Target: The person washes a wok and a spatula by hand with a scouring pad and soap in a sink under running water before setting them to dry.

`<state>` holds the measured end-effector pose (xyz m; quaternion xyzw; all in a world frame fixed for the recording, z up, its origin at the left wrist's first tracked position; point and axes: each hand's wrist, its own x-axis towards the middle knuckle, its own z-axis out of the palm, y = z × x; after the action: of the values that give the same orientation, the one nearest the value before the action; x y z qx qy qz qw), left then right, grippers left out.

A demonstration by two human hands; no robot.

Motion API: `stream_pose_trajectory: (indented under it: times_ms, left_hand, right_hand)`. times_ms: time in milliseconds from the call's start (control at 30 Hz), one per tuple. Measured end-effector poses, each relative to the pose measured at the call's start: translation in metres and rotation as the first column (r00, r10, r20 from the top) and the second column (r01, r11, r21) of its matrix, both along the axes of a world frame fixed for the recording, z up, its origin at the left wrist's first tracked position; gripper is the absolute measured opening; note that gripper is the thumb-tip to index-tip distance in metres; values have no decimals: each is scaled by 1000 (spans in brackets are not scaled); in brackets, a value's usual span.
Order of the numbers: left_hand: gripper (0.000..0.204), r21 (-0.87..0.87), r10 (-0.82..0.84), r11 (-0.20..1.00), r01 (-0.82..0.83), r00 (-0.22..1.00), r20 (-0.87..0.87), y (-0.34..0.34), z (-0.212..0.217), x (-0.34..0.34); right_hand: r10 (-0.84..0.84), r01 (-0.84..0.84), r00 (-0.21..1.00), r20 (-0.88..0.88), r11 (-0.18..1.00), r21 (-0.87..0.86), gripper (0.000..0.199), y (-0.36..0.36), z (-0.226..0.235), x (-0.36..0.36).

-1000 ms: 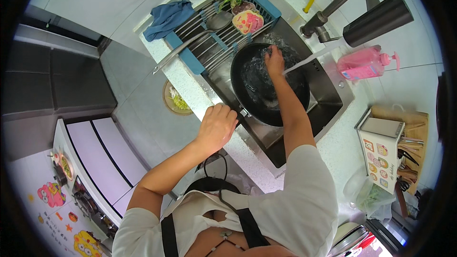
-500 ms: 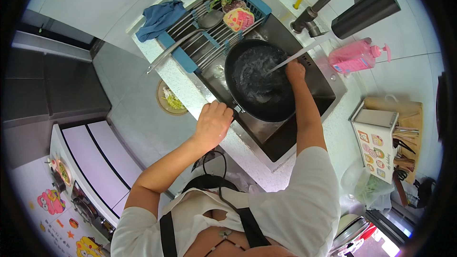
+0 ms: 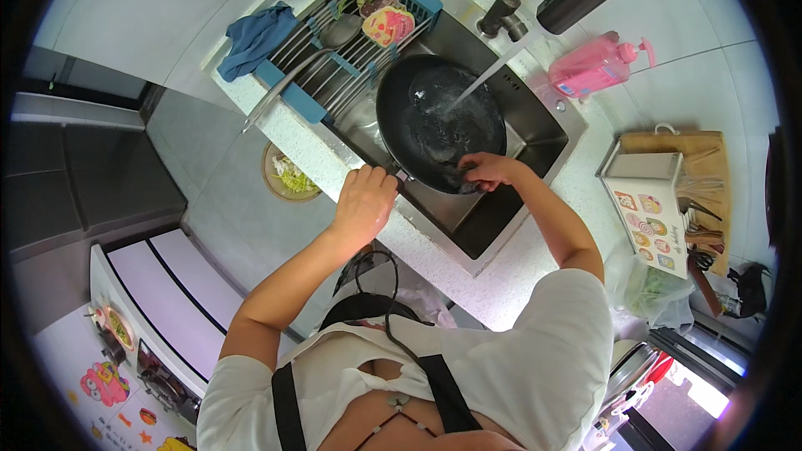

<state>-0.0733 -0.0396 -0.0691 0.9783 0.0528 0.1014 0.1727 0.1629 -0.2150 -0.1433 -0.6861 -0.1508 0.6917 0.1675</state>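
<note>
A black frying pan (image 3: 413,121) sits tilted over the sink (image 3: 535,138), with water pouring into it from the dark faucet (image 3: 505,17). Its handle is in the grip of my left hand (image 3: 366,205), whose fingers are closed round it at the sink's near edge. My right hand (image 3: 491,170) is at the pan's near right rim, its fingers pinched on a dark, mesh-like scrubber (image 3: 469,184). The scrubber is partly hidden by my fingers. Wet streaks and a little foam show on the pan's inside.
Over the sink's left part lies a roll-up drying rack (image 3: 301,103) with a ladle (image 3: 341,32), a colourful sponge (image 3: 389,27) and green leaves. A blue cloth (image 3: 257,40) hangs beside it. A pink soap bottle (image 3: 591,65) stands right of the faucet.
My right hand has come from the pan's far right rim to its near right rim, and the dark scrubber now shows. The pan holds less water. My left hand stays on the handle.
</note>
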Motion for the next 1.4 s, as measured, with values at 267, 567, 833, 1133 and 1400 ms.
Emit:
stream_pose_trajectory:
  times_ms: [267, 567, 833, 1133, 1400]
  left_hand:
    - [14, -50, 6, 999, -7, 1000, -18, 1, 2, -2]
    - [13, -66, 16, 998, -20, 998, -62, 1, 3, 0]
    - [15, -79, 73, 994, -75, 997, -29, 1, 1, -2]
    - [18, -59, 87, 995, -86, 996, 3, -1, 5, 2]
    - [24, -39, 164, 986, -160, 978, 129, -2, -5, 2]
  right_hand:
    - [197, -178, 933, 300, 980, -90, 39, 0, -29, 17]
    - [-234, -38, 243, 941, 967, 250, 46, 52, -157, 102]
    - [-422, 150, 792, 441, 835, 529, 37, 124, -86, 48]
    - [-799, 287, 505, 326, 512, 810, 39, 171, -118, 97]
    - [-501, 645, 763, -408, 557, 523, 38, 174, -75, 12]
